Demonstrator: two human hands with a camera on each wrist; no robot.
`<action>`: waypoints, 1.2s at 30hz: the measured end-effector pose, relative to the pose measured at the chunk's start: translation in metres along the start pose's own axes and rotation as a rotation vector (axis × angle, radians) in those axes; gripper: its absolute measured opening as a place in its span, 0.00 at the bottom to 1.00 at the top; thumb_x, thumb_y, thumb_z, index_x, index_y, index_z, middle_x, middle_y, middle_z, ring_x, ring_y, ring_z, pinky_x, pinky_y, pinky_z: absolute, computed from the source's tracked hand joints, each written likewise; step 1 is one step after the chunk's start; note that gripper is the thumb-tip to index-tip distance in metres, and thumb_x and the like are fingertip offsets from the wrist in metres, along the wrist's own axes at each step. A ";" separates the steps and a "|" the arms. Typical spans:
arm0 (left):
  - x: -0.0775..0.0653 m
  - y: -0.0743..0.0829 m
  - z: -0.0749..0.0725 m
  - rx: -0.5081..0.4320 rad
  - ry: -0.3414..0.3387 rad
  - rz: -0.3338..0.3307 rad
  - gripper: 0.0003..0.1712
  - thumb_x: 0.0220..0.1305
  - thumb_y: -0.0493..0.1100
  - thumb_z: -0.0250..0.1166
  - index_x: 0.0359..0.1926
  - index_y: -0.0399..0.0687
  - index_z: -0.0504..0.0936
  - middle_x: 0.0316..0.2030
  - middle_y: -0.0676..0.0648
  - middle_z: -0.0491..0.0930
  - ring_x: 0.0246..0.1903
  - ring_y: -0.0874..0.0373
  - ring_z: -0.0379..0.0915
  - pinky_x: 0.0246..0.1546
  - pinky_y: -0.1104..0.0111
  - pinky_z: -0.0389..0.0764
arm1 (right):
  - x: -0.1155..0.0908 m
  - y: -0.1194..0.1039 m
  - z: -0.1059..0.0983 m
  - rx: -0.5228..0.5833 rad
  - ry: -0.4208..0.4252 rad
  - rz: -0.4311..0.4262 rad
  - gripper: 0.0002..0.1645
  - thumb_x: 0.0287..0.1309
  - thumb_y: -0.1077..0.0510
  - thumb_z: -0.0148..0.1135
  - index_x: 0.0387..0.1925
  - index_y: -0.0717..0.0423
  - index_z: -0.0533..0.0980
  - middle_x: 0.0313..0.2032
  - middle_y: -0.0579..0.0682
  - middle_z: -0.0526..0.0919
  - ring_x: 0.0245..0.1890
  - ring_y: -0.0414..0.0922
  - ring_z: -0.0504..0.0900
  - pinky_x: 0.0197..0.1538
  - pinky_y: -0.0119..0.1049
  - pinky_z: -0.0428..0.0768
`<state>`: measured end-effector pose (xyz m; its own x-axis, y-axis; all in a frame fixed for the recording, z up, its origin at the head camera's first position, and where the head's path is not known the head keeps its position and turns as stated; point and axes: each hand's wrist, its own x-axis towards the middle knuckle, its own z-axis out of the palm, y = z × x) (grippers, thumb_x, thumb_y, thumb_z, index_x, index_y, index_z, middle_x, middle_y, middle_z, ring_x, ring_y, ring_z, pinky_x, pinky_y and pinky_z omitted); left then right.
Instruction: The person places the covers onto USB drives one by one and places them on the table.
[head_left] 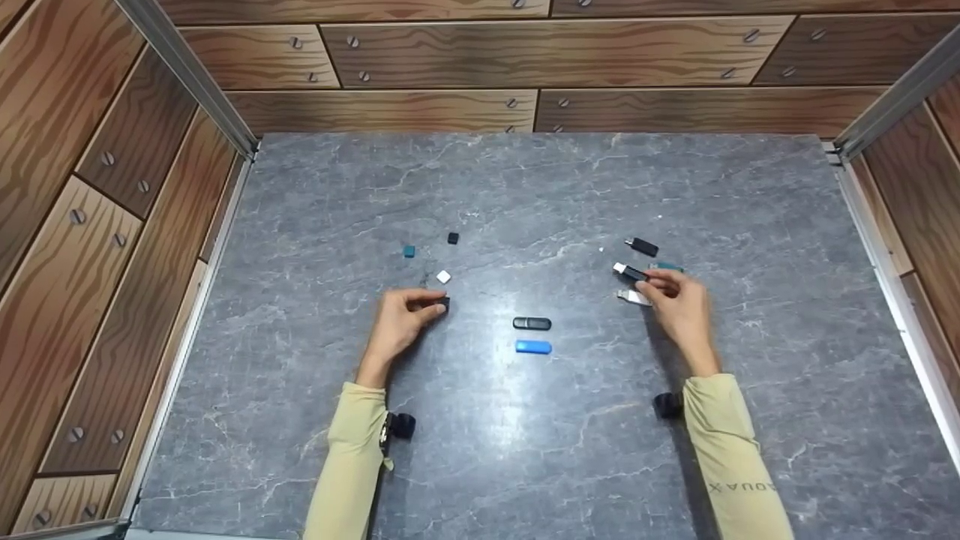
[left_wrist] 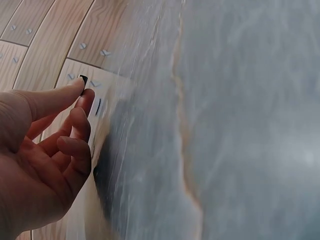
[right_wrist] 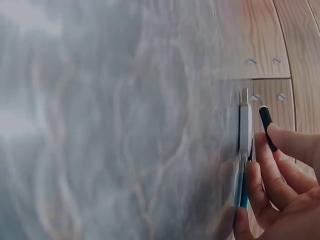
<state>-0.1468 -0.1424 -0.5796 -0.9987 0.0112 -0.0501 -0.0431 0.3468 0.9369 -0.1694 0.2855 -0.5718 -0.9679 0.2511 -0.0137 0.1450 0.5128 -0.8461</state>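
Observation:
Between thumb and fingertips, my left hand (head_left: 405, 319) pinches a small black cap (head_left: 445, 303), its dark edge also visible in the left wrist view (left_wrist: 83, 80). A white cap (head_left: 443, 277), a teal cap (head_left: 409, 251) and another black cap (head_left: 453, 238) lie just beyond that hand. On the other side, my right hand (head_left: 682, 311) pinches a black USB stick (head_left: 630, 272) by its rear end, the bare metal plug pointing left. Around it lie a second black USB stick (head_left: 643, 247), a white one (head_left: 634, 298) and a teal one (head_left: 666, 266), partly hidden by the hand.
Midway between the hands lie a dark capped USB stick (head_left: 532, 323) and a blue one (head_left: 533, 347), side by side. The grey marbled table (head_left: 540, 195) is bordered by wood-patterned walls (head_left: 540, 52) at the back and both sides.

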 end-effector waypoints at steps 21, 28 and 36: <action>0.002 0.013 0.028 0.015 -0.146 0.020 0.11 0.63 0.33 0.75 0.47 0.38 0.92 0.45 0.38 0.92 0.34 0.68 0.81 0.36 0.79 0.78 | -0.034 -0.030 0.049 0.174 -0.237 -0.092 0.16 0.62 0.65 0.74 0.51 0.67 0.85 0.43 0.66 0.89 0.31 0.38 0.83 0.35 0.27 0.83; 0.002 0.016 0.038 0.063 -0.231 0.047 0.11 0.61 0.36 0.77 0.46 0.43 0.93 0.37 0.40 0.91 0.25 0.67 0.73 0.27 0.77 0.72 | -0.040 -0.036 0.057 0.227 -0.350 -0.087 0.16 0.61 0.66 0.74 0.50 0.70 0.84 0.39 0.60 0.90 0.30 0.37 0.83 0.35 0.28 0.83; 0.002 0.021 0.046 0.069 -0.286 0.058 0.11 0.60 0.36 0.77 0.45 0.42 0.91 0.36 0.40 0.90 0.24 0.66 0.72 0.27 0.77 0.73 | -0.040 -0.027 0.068 0.309 -0.437 -0.088 0.16 0.64 0.67 0.71 0.51 0.73 0.83 0.34 0.51 0.90 0.29 0.37 0.85 0.34 0.29 0.85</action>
<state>-0.1487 -0.0923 -0.5763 -0.9505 0.2937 -0.1018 0.0255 0.4003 0.9160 -0.1483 0.2053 -0.5849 -0.9785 -0.1804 -0.1002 0.0561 0.2347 -0.9704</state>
